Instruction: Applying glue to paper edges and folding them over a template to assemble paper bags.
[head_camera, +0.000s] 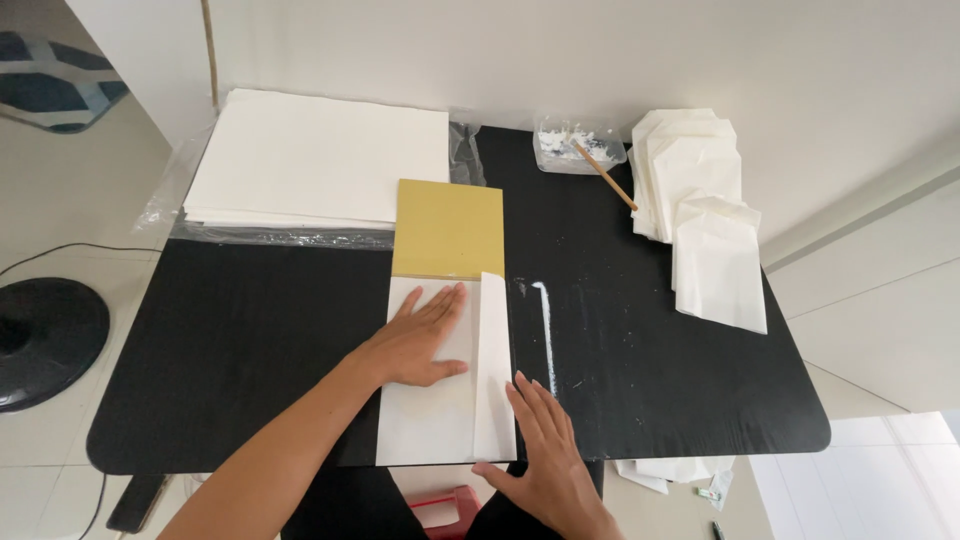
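A white paper sheet lies on the black table over a yellow-olive board that sticks out at its far end. The sheet's right side is folded over as a narrow flap. My left hand lies flat on the sheet, fingers together, just left of the flap. My right hand rests flat at the flap's near right edge, fingertips touching the paper.
A thick stack of white sheets on clear plastic sits at the far left. A clear tub of white paste with a wooden stick stands at the back. Folded white paper bags pile at the right. White paste streaks mark the table.
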